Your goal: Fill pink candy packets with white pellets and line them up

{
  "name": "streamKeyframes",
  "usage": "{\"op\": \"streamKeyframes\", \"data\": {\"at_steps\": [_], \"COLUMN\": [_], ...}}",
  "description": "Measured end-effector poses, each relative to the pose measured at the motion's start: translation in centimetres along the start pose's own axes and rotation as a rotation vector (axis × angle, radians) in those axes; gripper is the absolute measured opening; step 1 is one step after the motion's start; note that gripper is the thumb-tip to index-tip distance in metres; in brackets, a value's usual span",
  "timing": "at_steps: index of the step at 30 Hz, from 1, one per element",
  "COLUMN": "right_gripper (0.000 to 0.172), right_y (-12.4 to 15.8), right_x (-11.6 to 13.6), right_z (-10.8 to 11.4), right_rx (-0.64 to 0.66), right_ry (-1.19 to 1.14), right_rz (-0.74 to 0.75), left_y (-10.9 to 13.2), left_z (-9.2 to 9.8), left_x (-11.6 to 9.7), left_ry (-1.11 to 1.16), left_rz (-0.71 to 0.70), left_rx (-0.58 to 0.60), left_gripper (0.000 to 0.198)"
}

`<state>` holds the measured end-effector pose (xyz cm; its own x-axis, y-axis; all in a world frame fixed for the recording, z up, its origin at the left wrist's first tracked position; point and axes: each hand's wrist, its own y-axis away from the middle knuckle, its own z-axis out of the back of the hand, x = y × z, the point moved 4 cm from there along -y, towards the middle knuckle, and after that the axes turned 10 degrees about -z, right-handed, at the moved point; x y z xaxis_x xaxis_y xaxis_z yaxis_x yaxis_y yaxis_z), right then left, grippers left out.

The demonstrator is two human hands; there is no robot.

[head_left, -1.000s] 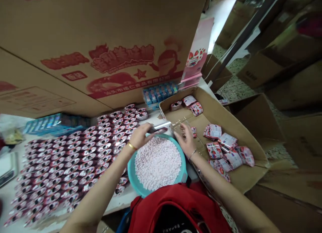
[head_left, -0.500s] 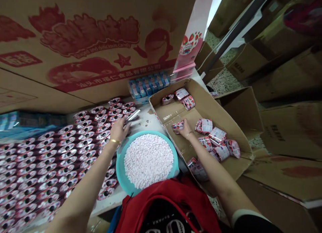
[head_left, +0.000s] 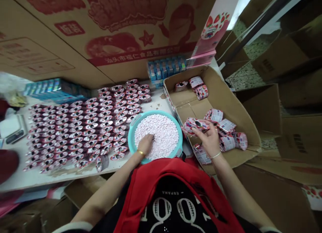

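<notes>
My left hand (head_left: pixel 146 145), with a gold bracelet at its wrist, reaches into the turquoise basin (head_left: pixel 130 139). Its fingers are bunched and pressed into the small pale pink candies (head_left: pixel 163 125); what they grip, if anything, is hidden. Over the left side of the shallow cardboard box (head_left: pixel 238 115), my right hand (head_left: pixel 210 139) pinches a pink-and-white printed packet (head_left: pixel 193 124) with a dark round hole in its face. Several similar packets (head_left: pixel 227 143) lie loose in that box, just beyond my right hand.
Rows of upright packets (head_left: pixel 83 132) fill the table left of the basin. Blue packs (head_left: pixel 166 70) stand against a large printed carton (head_left: pixel 120 38). A scale (head_left: pixel 13 129) sits at the far left. More cartons (head_left: pixel 299 142) crowd the right side.
My left hand has left the packet rows, where it held a shiny clear piece, and moved into the candies. My right hand has lifted its packet towards me. The view has swung left.
</notes>
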<state>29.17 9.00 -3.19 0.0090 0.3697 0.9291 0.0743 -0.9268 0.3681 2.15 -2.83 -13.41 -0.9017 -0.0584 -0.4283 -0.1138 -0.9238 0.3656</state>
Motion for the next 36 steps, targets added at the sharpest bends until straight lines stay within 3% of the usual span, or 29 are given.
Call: {"op": "streamKeyframes", "data": {"at_steps": [3, 7, 11, 15, 20, 24, 30, 33, 36], "right_gripper": [0.043, 0.039, 0.033, 0.029, 0.027, 0.029, 0.028, 0.028, 0.028], "right_y": [3.0, 4.9, 4.7, 3.7, 2.8, 2.6, 2.6, 2.4, 2.3], "right_x": [-0.9, -4.0, -6.3, -6.6, -6.3, -6.2, -6.5, -6.6, -6.5], "right_z": [-2.4, -4.4, -5.2, -6.3, -8.2, -8.9, -9.1, -8.8, -8.0], "right_rx": [0.179, 0.285, 0.280, 0.237, 0.276, 0.304, 0.318, 0.308, 0.281], "right_ry": [0.056, 0.195, 0.399, 0.537, 0.592, 0.605, 0.595, 0.567, 0.539], "right_rz": [-0.049, -0.031, 0.076, 0.230, 0.371, 0.430, 0.435, 0.415, 0.374], "left_y": [-2.1, -1.2, 1.3, 3.3, 4.0, 3.4, 3.0, 3.1, 2.9], "left_z": [-1.1, -0.4, 3.0, 7.9, 12.1, 13.6, 15.2, 15.5, 14.1], "left_x": [-1.0, 0.1, 1.2, 0.6, -2.6, -5.9, -10.7, -9.3, -4.5], "left_ry": [0.042, 0.083, 0.175, 0.168, -0.028, -0.304, -0.543, -0.523, -0.472], "left_rz": [-0.018, -0.059, -0.195, -0.326, -0.422, -0.350, -0.298, -0.280, -0.175], "left_rx": [-0.068, -0.080, -0.136, -0.194, -0.073, 0.042, 0.096, 0.051, 0.014], "left_gripper": [0.030, 0.025, 0.025, 0.027, 0.023, 0.020, 0.022, 0.023, 0.020]}}
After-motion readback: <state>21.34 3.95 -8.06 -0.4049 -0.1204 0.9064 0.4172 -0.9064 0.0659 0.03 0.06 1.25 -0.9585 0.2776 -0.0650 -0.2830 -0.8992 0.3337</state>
